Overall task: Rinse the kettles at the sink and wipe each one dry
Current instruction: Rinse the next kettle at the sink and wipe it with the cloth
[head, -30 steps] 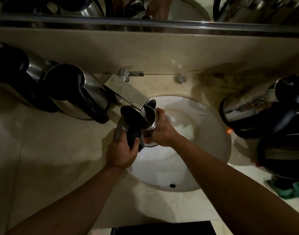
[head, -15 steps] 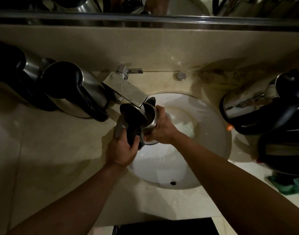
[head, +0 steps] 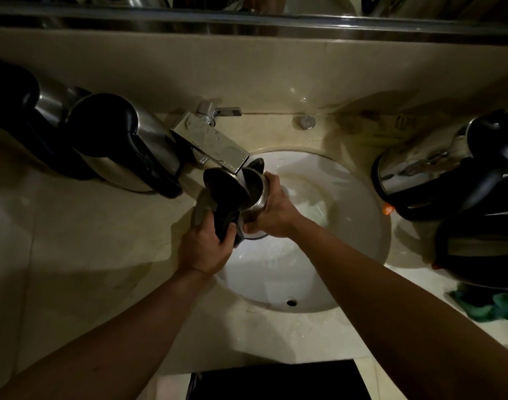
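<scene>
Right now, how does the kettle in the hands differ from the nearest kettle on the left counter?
The held kettle is tilted over the sink under the faucet, lid open, gripped by the left hand and right hand. The left counter kettle stands untouched, lid shut. Both are steel with black handles.

A beige stone counter (head: 74, 255) carries steel kettles (head: 126, 145) on both sides and a green cloth (head: 489, 308).
</scene>
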The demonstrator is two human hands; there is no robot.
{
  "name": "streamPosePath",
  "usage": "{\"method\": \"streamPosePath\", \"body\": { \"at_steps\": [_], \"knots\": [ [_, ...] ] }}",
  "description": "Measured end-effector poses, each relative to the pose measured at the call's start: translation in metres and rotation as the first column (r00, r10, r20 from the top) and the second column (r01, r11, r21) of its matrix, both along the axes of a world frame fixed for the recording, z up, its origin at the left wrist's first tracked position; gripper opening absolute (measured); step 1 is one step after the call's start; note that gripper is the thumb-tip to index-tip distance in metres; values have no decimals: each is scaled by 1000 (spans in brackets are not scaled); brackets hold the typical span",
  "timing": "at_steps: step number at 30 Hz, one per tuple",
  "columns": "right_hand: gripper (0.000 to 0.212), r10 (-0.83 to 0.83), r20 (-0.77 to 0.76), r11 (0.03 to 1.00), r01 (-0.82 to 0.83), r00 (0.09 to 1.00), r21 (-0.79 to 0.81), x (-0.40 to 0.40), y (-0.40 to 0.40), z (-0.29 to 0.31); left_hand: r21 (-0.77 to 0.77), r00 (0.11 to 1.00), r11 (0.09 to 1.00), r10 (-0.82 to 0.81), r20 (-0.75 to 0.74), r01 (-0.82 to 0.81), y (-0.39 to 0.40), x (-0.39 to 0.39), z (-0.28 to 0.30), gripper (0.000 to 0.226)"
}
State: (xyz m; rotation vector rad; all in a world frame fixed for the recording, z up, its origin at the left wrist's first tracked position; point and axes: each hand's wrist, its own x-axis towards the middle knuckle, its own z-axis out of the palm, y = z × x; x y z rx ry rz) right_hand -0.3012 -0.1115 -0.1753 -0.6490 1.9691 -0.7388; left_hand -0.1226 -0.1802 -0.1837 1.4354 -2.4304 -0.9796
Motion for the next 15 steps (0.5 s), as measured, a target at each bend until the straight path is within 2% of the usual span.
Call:
{"method": "streamPosePath", "body": {
  "at_steps": [15],
  "knots": [
    [132, -3, 34, 1000, 4, 999, -3, 3, -1, 8, -41, 1000, 999, 3, -7, -3, 0, 0, -3, 55]
  ]
}}
